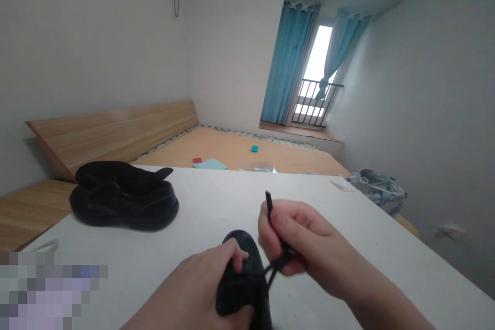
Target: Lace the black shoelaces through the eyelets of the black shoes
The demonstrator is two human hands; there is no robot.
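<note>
A black shoe stands toe-away on the white table, close to the near edge. My left hand wraps round its left side and holds it. My right hand is closed in a pinch on the shoe's black lace, whose tip sticks up above my fingers; the lace runs down from the hand to the shoe. A second black shoe lies unlaced at the table's far left, away from both hands.
A wooden bed frame with a bare board lies beyond the table, with small coloured items on it. A patterned bag sits at the right past the table corner. Blue curtains frame a balcony door.
</note>
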